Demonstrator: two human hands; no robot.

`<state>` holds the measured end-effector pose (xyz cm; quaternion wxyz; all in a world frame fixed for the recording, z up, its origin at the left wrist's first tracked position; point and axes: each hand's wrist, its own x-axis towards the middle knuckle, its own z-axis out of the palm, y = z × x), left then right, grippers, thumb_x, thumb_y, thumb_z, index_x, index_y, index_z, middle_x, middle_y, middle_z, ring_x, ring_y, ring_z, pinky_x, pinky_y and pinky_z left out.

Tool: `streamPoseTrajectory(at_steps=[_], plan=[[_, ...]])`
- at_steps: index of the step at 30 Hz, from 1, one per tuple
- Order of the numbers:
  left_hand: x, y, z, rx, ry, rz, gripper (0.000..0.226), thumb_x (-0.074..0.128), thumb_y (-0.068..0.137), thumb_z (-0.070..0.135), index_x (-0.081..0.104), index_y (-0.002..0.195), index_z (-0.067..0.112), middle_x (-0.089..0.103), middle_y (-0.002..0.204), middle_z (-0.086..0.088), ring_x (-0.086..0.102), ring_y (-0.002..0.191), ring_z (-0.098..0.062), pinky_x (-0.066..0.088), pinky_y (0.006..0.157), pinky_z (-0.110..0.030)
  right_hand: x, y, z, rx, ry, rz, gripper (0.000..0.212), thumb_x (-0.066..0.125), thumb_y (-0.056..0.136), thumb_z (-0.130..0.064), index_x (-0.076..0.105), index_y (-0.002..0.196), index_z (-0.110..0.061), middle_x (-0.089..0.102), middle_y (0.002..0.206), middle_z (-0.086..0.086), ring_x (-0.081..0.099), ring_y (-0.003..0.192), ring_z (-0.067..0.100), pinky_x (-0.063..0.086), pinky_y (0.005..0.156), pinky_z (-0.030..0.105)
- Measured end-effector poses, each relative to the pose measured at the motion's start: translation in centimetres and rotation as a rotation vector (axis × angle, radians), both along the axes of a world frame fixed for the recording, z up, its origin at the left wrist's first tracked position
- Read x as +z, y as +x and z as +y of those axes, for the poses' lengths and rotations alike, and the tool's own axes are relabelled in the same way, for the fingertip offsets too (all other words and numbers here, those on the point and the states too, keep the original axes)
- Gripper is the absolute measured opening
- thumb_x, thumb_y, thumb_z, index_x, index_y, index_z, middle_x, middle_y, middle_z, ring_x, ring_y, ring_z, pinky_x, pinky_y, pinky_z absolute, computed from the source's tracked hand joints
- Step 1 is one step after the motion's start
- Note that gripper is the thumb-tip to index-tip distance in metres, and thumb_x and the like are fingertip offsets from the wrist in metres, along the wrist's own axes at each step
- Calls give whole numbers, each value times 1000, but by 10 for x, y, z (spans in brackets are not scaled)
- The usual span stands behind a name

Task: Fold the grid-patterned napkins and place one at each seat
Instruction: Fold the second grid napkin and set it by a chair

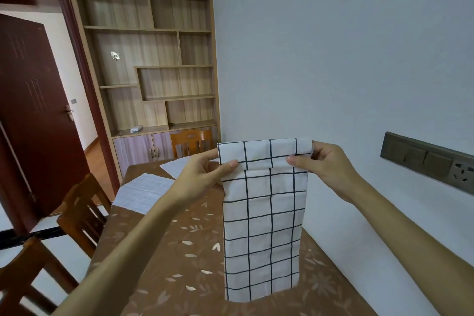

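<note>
Both hands, the left hand (205, 174) and right hand (328, 167), are pinching shut on the top corners of a grid-patterned napkin (264, 226) hanging at frame centre above the counter (179, 251), probably so its halves are aligning before folding again.

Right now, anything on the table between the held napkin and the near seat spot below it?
Nothing visible. Both hands, left and right, hold the white black-grid napkin hanging over bare brown leaf-print tablecloth. Two other grid napkins lie flat at the far left end, clear of it.
</note>
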<state>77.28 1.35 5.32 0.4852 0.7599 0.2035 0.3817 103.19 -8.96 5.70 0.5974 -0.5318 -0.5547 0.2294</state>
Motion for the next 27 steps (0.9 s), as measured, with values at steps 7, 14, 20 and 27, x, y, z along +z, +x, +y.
streamPoseTrajectory(at_steps=[7,14,20,27], plan=[[2,1,0,63,91,-58,18,63,94,10,70,110,13,75,79,9,66,67,-5,49,60,-26,-1,-1,-6,82,-141,-126,16,76,86,-21,74,100,-14,72,82,-7,65,73,5,53,72,20],[5,-9,6,103,300,34,26,69,86,3,76,97,26,79,92,12,74,91,-8,60,78,-26,0,1,-9,81,-37,-167,35,61,91,10,76,95,-22,76,85,-19,67,77,-5,51,66,13],[5,-17,11,100,234,63,31,64,91,-4,78,98,22,79,99,8,74,95,-13,62,73,-26,-5,5,-9,94,-12,-121,50,53,92,15,81,81,-25,79,94,-6,73,90,10,60,75,25],[2,-17,10,128,-8,-5,46,47,97,-7,83,83,19,79,99,0,73,94,-16,59,85,-29,-8,9,-7,90,-17,-65,49,46,93,13,80,76,-18,78,90,-2,71,87,11,57,75,19]])
